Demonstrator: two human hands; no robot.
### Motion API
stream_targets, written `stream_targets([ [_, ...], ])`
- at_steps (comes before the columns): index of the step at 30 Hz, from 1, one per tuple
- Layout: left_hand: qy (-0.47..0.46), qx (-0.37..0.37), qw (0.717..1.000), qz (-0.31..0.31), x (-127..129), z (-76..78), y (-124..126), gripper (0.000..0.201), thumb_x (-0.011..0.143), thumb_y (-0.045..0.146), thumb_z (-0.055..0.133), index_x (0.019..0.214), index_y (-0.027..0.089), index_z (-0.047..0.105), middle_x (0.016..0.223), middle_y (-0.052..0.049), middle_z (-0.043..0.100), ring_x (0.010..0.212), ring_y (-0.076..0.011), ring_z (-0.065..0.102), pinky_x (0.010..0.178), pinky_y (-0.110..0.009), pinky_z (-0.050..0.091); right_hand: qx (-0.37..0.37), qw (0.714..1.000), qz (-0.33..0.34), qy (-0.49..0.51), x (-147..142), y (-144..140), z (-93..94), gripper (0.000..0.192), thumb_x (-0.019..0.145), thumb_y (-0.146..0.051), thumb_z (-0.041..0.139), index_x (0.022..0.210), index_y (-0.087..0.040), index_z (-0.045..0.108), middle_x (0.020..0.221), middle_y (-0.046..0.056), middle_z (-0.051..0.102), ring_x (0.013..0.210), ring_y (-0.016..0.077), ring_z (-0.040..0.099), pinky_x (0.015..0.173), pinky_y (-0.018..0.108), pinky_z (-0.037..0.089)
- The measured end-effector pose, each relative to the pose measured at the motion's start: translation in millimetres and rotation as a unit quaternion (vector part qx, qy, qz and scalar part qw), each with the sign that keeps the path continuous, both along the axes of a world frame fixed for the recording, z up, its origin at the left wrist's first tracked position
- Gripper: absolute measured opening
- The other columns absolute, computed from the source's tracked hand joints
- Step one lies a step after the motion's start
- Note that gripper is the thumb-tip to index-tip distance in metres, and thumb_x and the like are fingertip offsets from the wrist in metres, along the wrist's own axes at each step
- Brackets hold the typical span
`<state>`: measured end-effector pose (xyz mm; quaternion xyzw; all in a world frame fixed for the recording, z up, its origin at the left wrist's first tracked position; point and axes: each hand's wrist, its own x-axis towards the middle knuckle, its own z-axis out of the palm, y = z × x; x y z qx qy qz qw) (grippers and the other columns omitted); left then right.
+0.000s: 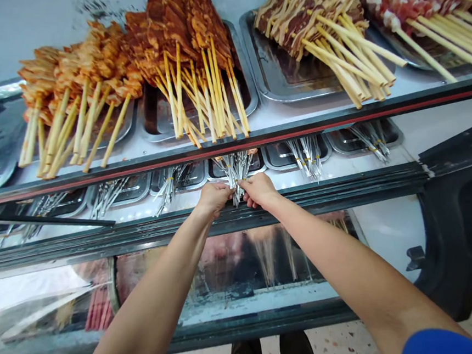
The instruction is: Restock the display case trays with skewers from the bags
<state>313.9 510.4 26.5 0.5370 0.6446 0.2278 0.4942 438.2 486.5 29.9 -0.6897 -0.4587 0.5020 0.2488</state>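
head view: the metal skewers [235,169] stick out of a small tray [220,171] on the lower shelf of the case, handles fanned toward us so they are easy to reach. our left hand [213,197] and right hand [259,190] meet at their near ends, fingers curled narrow and pinching the bunch from both sides. more bundles [307,157] lie in neighbouring trays. above, wooden meat skewers [188,57] rest in pans, sticks pointing outward over the rim [264,132].
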Motion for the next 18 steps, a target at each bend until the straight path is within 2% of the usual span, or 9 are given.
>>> stream_targets([
  [2, 0.000, -0.002, 1.000, -0.006, 0, -1.8, 3, 0.027, 0.065, 0.022, 0.054, 0.042, 0.016, 0.041, 0.036, 0.006, 0.032, 0.034, -0.0041, 0.019, 0.039, -0.021, 0.011, 0.008, 0.996, 0.033, -0.078, 4, 0, 11.6, 0.041, 0.085, -0.036, 0.041, 0.058, -0.011, 0.059, 0.052, 0.006, 0.061, 0.040, 0.0110, 0.054, 0.044, 0.021, 0.043],
  [4, 0.002, 0.011, 1.000, -0.018, 1, -6.1, 7, 0.024, 0.062, 0.021, 0.053, 0.042, 0.015, 0.042, 0.036, 0.005, 0.035, 0.035, -0.0041, 0.021, 0.039, -0.021, 0.012, 0.059, 0.979, 0.028, -0.192, 7, 3, 23.4, 0.037, 0.083, -0.036, 0.045, 0.063, -0.011, 0.063, 0.062, 0.009, 0.065, 0.057, 0.0144, 0.061, 0.056, 0.023, 0.046],
  [6, 0.008, 0.032, 0.999, -0.025, 0, -11.6, 11, 0.019, 0.060, 0.020, 0.051, 0.043, 0.015, 0.044, 0.037, 0.005, 0.037, 0.036, -0.0047, 0.023, 0.040, -0.021, 0.014, 0.114, 0.963, 0.022, -0.245, 5, 8, 31.5, 0.034, 0.081, -0.039, 0.048, 0.068, -0.012, 0.066, 0.070, 0.010, 0.066, 0.070, 0.0165, 0.062, 0.064, 0.024, 0.045],
  [10, 0.061, 0.102, 0.990, -0.069, -14, -14.2, 12, 0.023, 0.064, 0.028, 0.049, 0.046, 0.015, 0.050, 0.040, 0.003, 0.041, 0.040, -0.0076, 0.030, 0.043, -0.022, 0.020, 0.106, 0.977, 0.054, -0.176, -5, 14, 34.7, 0.044, 0.079, -0.049, 0.046, 0.065, -0.011, 0.066, 0.062, 0.008, 0.064, 0.067, 0.0154, 0.061, 0.060, 0.022, 0.043],
  [13, 0.158, 0.159, 0.966, -0.133, -28, -4.2, 0, 0.038, 0.070, 0.044, 0.050, 0.047, 0.014, 0.056, 0.043, 0.002, 0.042, 0.045, -0.0089, 0.034, 0.046, -0.024, 0.021, 0.123, 0.968, 0.017, -0.217, -2, 6, 29.8, 0.040, 0.081, -0.043, 0.045, 0.065, -0.013, 0.066, 0.067, 0.008, 0.066, 0.071, 0.0149, 0.061, 0.059, 0.020, 0.041],
  [16, 0.193, 0.140, 0.958, -0.157, -33, 4.2, -19, 0.038, 0.069, 0.050, 0.053, 0.059, 0.016, 0.066, 0.047, 0.002, 0.047, 0.048, -0.0099, 0.039, 0.048, -0.024, 0.023, 0.105, 0.967, 0.006, -0.233, 5, -5, 17.2, 0.031, 0.079, -0.035, 0.050, 0.060, -0.014, 0.064, 0.066, 0.007, 0.065, 0.062, 0.0128, 0.059, 0.052, 0.020, 0.038],
  [18, 0.174, 0.129, 0.964, -0.157, -30, 4.3, -28, 0.029, 0.069, 0.043, 0.056, 0.067, 0.017, 0.069, 0.052, 0.002, 0.054, 0.053, -0.0109, 0.044, 0.051, -0.024, 0.027, 0.063, 0.986, 0.017, -0.152, 7, -8, 6.2, 0.029, 0.077, -0.032, 0.052, 0.056, -0.014, 0.060, 0.056, 0.004, 0.062, 0.045, 0.0092, 0.053, 0.043, 0.019, 0.034],
])
